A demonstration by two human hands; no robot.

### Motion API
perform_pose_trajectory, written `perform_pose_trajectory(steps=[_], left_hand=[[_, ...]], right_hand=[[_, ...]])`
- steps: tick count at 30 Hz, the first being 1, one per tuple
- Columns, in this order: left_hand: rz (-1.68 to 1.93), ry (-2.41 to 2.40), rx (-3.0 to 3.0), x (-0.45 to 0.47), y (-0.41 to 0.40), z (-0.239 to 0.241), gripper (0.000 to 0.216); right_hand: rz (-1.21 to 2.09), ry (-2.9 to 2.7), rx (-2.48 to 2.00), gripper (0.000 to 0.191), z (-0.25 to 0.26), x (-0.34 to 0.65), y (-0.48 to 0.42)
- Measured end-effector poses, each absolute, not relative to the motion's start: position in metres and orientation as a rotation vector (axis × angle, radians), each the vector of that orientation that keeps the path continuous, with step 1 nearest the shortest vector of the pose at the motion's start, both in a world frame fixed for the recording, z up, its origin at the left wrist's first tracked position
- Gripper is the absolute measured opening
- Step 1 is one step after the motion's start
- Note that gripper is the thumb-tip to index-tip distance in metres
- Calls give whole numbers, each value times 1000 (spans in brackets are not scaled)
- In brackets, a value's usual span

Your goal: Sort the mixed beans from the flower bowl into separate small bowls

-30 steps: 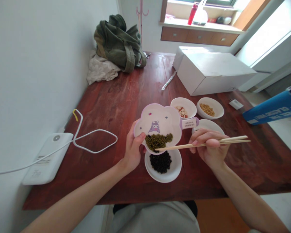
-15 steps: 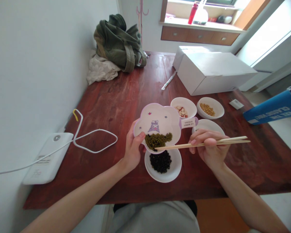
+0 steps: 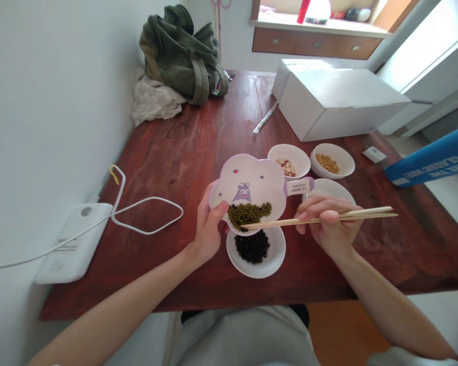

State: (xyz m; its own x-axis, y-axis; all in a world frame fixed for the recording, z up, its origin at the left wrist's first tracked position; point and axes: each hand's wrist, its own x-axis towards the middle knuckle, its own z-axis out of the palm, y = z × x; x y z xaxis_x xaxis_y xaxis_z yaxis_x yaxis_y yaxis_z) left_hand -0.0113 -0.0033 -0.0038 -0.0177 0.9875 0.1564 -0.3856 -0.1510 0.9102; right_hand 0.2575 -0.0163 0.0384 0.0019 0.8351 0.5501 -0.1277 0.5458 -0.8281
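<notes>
My left hand (image 3: 209,223) grips the rim of a flower-shaped bowl (image 3: 252,175) with a purple edge, a cartoon print and a labelled handle. The bowl is tilted toward me, and green beans (image 3: 248,213) with a few dark ones lie along its lower side. My right hand (image 3: 330,221) is closed on a pair of wooden chopsticks (image 3: 290,222), whose tips touch the beans at the bowl's lower edge. Below it, partly covered, stands a white bowl (image 3: 277,259) with black beans (image 3: 252,247). Another white bowl (image 3: 330,188) sits behind my right hand, its inside mostly hidden.
Farther back are a bowl of sliced pieces (image 3: 286,168) and a bowl of yellow beans (image 3: 327,162). A white box (image 3: 339,96), a blue bottle (image 3: 431,157) and a charger (image 3: 374,154) stand right. Left lie a power bank (image 3: 74,244), its cable and a green bag (image 3: 179,61).
The whole view has shifted slightly, so things sit a little higher in the picture. The chopstick tips have moved a little left along the beans. Both hands keep their hold.
</notes>
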Motion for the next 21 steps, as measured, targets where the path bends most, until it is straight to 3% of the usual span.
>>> perform_pose_trajectory(steps=[21], left_hand=[[1492, 835, 1040, -10, -1, 2, 53]], right_hand=[[844, -1354, -651, 41, 39, 251, -13]])
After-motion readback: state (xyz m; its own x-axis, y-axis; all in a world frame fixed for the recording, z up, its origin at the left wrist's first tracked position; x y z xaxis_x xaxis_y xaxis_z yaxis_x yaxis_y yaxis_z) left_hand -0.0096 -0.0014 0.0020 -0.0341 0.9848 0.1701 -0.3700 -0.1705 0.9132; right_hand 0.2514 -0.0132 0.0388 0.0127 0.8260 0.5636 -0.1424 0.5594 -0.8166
